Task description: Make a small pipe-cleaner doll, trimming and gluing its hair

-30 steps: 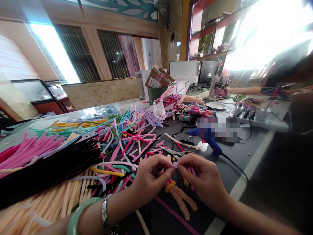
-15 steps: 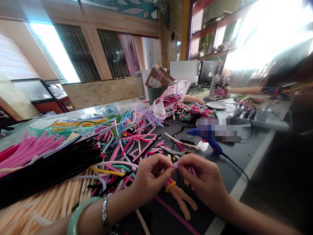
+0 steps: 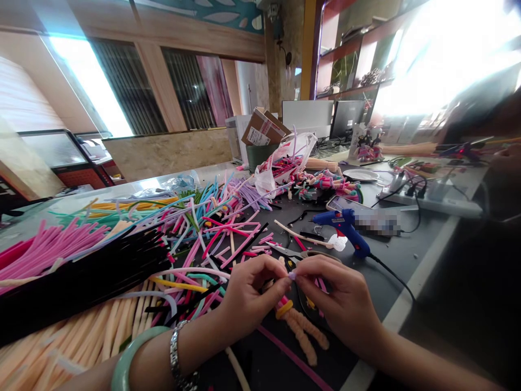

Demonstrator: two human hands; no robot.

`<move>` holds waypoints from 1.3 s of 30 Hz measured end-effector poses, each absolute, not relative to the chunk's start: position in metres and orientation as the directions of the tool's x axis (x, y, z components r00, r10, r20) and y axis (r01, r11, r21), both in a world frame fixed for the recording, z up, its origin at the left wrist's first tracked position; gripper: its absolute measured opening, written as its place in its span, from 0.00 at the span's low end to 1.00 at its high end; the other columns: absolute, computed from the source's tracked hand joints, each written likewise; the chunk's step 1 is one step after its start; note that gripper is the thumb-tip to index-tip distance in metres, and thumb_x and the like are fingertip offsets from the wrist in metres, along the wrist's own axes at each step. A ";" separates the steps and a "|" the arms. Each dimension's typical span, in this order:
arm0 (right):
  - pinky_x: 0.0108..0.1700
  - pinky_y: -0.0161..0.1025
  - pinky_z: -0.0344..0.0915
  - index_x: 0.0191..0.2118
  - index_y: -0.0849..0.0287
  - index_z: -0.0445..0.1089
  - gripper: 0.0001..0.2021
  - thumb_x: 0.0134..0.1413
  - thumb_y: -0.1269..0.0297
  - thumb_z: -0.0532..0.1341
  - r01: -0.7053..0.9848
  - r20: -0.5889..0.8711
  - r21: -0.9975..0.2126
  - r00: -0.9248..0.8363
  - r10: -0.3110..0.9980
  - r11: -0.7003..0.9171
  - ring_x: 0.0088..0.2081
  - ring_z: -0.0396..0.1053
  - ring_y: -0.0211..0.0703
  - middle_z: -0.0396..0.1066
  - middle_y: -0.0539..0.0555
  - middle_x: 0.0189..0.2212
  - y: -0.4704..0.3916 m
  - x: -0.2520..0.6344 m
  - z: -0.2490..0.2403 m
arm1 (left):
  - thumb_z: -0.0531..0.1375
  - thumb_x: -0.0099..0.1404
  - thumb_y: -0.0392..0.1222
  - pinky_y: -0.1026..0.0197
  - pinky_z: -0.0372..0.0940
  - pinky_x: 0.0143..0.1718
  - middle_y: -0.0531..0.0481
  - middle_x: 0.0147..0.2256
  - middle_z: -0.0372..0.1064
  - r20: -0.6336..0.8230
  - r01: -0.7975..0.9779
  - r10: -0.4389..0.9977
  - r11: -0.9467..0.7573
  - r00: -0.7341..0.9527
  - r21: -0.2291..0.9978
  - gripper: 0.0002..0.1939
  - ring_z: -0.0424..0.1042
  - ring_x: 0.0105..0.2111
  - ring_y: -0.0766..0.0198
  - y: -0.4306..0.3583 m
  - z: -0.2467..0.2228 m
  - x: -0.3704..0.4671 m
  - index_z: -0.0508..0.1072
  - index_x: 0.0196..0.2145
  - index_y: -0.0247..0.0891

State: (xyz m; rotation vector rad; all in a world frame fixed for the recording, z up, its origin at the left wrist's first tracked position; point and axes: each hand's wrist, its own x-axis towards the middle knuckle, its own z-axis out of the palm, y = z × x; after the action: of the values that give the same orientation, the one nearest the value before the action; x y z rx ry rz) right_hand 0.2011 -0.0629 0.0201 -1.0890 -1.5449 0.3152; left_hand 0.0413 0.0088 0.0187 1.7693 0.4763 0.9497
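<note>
Doll (image 3: 284,310), partly hidden, on worktop (image 3: 391,266) below. My left hand (image 3: 254,288) and right hand (image 3: 334,293), nearly closed, pinch lilac tuft (image 3: 292,275) from either side, I judge for fine control. Scissors (image 3: 290,252) just beyond; glue gun (image 3: 348,229) farther right, likely laid within reach.

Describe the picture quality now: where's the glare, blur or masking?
Head view: glare washes out the upper right beside the shelf; head view: right edge dark, smeared; head view: left hand and right hand clear, lilac piece less so; head view: black stems nearly lose all detail; head view: pixelation masks part of the phone.
</note>
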 end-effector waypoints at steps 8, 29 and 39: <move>0.36 0.29 0.65 0.33 0.57 0.73 0.05 0.54 0.74 0.61 0.477 0.671 -0.676 0.086 0.736 0.561 0.32 0.70 0.35 0.73 0.49 0.30 -0.062 0.202 0.019 | 0.61 0.60 0.38 0.66 0.65 0.29 0.50 0.28 0.68 0.355 -0.120 0.705 -0.361 0.613 0.925 0.05 0.68 0.27 0.67 0.009 0.019 0.042 0.69 0.29 0.35; 0.35 0.28 0.65 0.33 0.59 0.73 0.06 0.54 0.75 0.61 0.502 0.702 -0.641 0.077 0.708 0.581 0.32 0.71 0.35 0.73 0.50 0.30 -0.063 0.201 0.021 | 0.60 0.61 0.38 0.67 0.64 0.28 0.51 0.28 0.67 0.331 -0.110 0.703 -0.341 0.629 0.934 0.05 0.67 0.26 0.69 0.009 0.019 0.041 0.69 0.30 0.35; 0.36 0.30 0.66 0.34 0.57 0.73 0.06 0.54 0.74 0.61 0.496 0.697 -0.646 0.074 0.713 0.580 0.33 0.71 0.36 0.73 0.50 0.31 -0.062 0.201 0.019 | 0.60 0.61 0.39 0.66 0.64 0.28 0.51 0.27 0.67 0.316 -0.089 0.710 -0.338 0.629 0.937 0.05 0.67 0.26 0.68 0.009 0.020 0.041 0.69 0.31 0.35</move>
State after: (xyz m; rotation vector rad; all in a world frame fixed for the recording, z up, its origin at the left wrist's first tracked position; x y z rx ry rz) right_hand 0.2012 -0.0621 0.0189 -1.0487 -1.5755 0.2191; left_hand 0.0412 0.0090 0.0203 1.7340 0.5085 0.8909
